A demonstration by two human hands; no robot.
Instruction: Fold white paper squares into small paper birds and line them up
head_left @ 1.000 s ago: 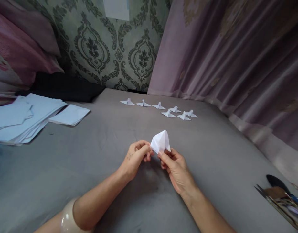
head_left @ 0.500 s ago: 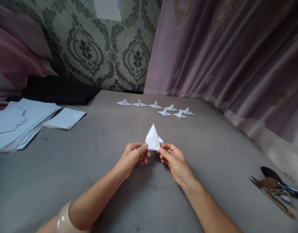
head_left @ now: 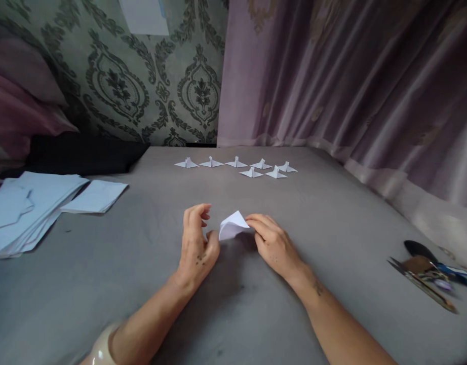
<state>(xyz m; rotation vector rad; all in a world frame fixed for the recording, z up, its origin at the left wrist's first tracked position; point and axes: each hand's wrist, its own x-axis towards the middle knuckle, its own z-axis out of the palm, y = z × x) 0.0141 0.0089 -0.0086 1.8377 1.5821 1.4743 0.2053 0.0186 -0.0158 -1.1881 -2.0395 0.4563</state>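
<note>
A small piece of folded white paper (head_left: 233, 226) is in the middle of the view, just above the grey cloth surface. My right hand (head_left: 273, 242) pinches its right corner between thumb and fingers. On the other side, my left hand (head_left: 197, 241) has its fingers raised and apart from the thumb, with the thumb tip close against the paper's left edge. Whether that thumb touches the paper I cannot tell. Beyond the hands stand several folded white paper birds (head_left: 236, 162) in a loose row.
At the left lie a stack of white sheets (head_left: 39, 203) and a smaller stack of paper (head_left: 96, 196), with a black cloth (head_left: 77, 154) behind. Scissors (head_left: 419, 284) and other small tools lie at the right. Purple curtains (head_left: 290, 76) hang along the back right.
The folded paper has turned and tilted in my hands. My left fingers have lifted off it and spread, while my right hand has shifted to its right corner. The view has swung slightly right.
</note>
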